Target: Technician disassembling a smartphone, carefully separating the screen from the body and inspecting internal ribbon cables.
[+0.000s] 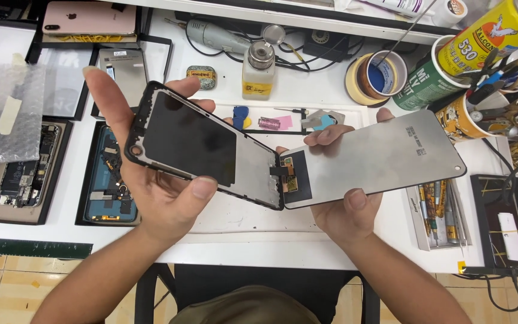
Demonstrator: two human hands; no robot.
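Note:
My left hand (151, 192) grips a black phone frame (202, 144) from below, thumb on its near edge, fingers behind its far side. The frame's inner face shows a dark sheet and bare metal. My right hand (346, 213) holds a grey display panel (385, 156), back side up, thumb on the near edge and fingertips over the far edge. The two parts meet at their short ends, joined by a small flex cable (284, 174). Both are raised above the white work mat (241, 219).
Opened phones in black trays (22, 174) lie at left beside a bubble-wrap piece (10, 111). A solvent bottle (257, 72), tape rolls (376, 78), cups of tools (469, 114) and a spray can (493, 33) stand behind. A tray of tweezers (442, 213) sits at right.

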